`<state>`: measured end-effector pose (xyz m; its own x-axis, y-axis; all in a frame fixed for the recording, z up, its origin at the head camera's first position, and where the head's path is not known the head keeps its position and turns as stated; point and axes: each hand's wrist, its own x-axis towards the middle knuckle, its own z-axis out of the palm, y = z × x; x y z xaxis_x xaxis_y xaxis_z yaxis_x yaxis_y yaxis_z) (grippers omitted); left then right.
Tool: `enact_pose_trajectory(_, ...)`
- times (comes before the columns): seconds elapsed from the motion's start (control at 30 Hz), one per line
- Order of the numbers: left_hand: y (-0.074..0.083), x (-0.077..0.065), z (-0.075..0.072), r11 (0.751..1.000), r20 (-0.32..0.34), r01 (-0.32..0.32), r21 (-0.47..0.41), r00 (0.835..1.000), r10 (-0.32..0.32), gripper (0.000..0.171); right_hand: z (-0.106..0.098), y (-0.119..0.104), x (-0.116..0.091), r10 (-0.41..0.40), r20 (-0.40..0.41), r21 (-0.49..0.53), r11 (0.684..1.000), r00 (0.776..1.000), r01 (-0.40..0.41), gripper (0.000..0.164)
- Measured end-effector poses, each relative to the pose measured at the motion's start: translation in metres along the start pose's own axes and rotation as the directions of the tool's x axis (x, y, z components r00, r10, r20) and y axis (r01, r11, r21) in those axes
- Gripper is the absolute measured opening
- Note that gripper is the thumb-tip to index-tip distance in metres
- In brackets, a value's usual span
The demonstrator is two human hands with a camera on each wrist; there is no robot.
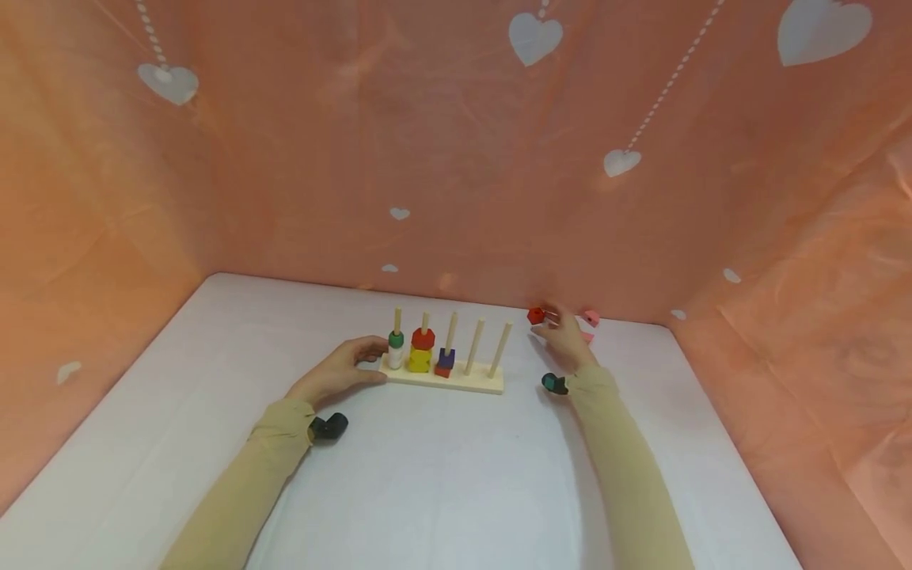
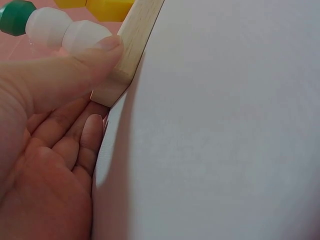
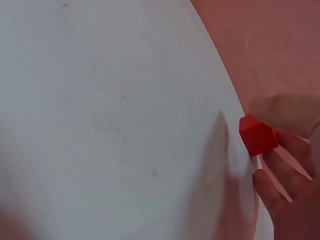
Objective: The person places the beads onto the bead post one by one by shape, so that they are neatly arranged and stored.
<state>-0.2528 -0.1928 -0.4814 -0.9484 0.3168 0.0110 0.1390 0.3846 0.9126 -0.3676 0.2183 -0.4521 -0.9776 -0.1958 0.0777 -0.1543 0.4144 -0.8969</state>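
Note:
A pale wooden peg stand (image 1: pixel 463 383) with a row of upright pegs stands mid-table. My left hand (image 1: pixel 343 370) grips its left end, thumb on the front edge of the base (image 2: pixel 137 40) and fingers behind. White beads (image 1: pixel 395 359) under a green bead (image 1: pixel 396 340) fill the leftmost peg. Beside them, yellow beads (image 1: pixel 419 361) sit beneath a red bead (image 1: pixel 423 339); the middle peg carries a purple bead (image 1: pixel 446 357) over a red one. Near the table's back edge, my right hand (image 1: pixel 568 342) pinches a red faceted bead (image 3: pixel 257 136) between thumb and fingers.
Pink beads (image 1: pixel 590 317) lie just right of my right hand, partly covered by it. The white table (image 1: pixel 442 475) ends at a peach-coloured curtain (image 1: pixel 456 198) with white hearts. Both wrists carry small dark camera mounts (image 1: pixel 329 428).

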Motion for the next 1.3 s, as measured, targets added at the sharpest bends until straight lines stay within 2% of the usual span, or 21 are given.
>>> enact_pose_trajectory(0.3, 0.000, 0.000, 0.003, 1.000, 0.002, 0.013, 0.001, 1.000, -0.013, 0.057, 0.004, 0.002, 0.004, 0.022, 0.014, -0.025, 0.999, 1.000, -0.022, 0.054)
enact_pose_trajectory(0.5, 0.001, 0.000, 0.003, 1.000, 0.001, 0.003, -0.013, 1.000, -0.003, 0.056, 0.007, -0.001, 0.001, 0.073, 0.030, -0.032, 0.997, 0.997, -0.072, 0.051)
enact_pose_trajectory(0.67, 0.000, 0.000, 0.002, 1.000, -0.001, 0.015, -0.010, 1.000, -0.015, 0.057, 0.007, 0.000, 0.001, 0.047, 0.047, -0.083, 0.996, 0.998, -0.043, 0.048)
enact_pose_trajectory(0.9, 0.001, 0.000, 0.002, 1.000, 0.000, 0.010, -0.002, 1.000, -0.010, 0.057, 0.009, -0.001, -0.004, 0.032, 0.008, -0.172, 0.985, 0.999, -0.030, 0.040)
enact_pose_trajectory(1.03, 0.000, 0.001, 0.003, 1.000, 0.004, 0.019, 0.000, 1.000, -0.019, 0.058, 0.008, -0.004, -0.009, 0.029, -0.035, -0.171, 0.985, 0.999, -0.035, 0.038)
enact_pose_trajectory(1.13, -0.001, 0.000, 0.003, 1.000, 0.007, 0.024, -0.001, 1.000, -0.024, 0.059, 0.006, -0.012, -0.013, -0.033, -0.058, -0.153, 0.988, 0.998, 0.023, 0.038)
enact_pose_trajectory(1.23, 0.000, 0.000, 0.001, 1.000, 0.003, 0.006, 0.002, 1.000, -0.006, 0.059, 0.001, -0.024, -0.016, -0.148, -0.062, -0.125, 0.982, 0.987, 0.140, 0.040)
enact_pose_trajectory(1.3, 0.001, -0.001, -0.001, 1.000, -0.001, -0.014, 0.010, 1.000, 0.014, 0.058, -0.003, -0.034, -0.017, -0.237, -0.052, -0.096, 0.968, 0.970, 0.232, 0.042)
